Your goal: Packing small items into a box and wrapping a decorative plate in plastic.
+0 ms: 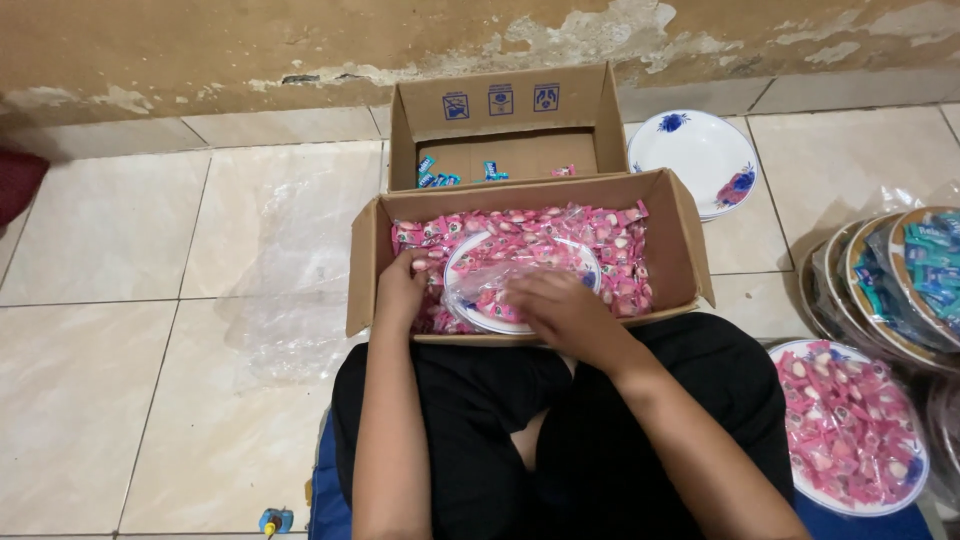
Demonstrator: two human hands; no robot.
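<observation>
Sitting on the tiled floor (130, 290), you have an open cardboard box (675, 245) pulled up against your knees, its long side running left to right across your view. Pink wrapped candies (625, 265) fill it nearly wall to wall. Behind it stands a second cardboard box (500, 110), almost bare, with only a few blue wrapped candies (440, 178) on its bottom.

Inside the near box, a white plate (470, 255) lies flat on the candy, and a clear plastic bag (480, 290) lies crumpled across it. The plate carries some pink pieces, but much of its face shows, so by my judgement the filling is at an early point.

Your left hand (400, 285) curls closed over the plate's left edge and the candy just beside it; what it grips, I cannot tell. Your right hand (555, 305) rests palm down on the bag over the plate's near rim, fingers loosely bent and pointing left, gripping nothing that shows.

At your right knee, a plate heaped with pink candies (850, 430) looks finished. Beyond it lean wrapped plates of blue candies (925, 270). An empty flowered plate (700, 150) lies by the far box, and a loose plastic sheet (280, 300) lies on the floor at your left.
</observation>
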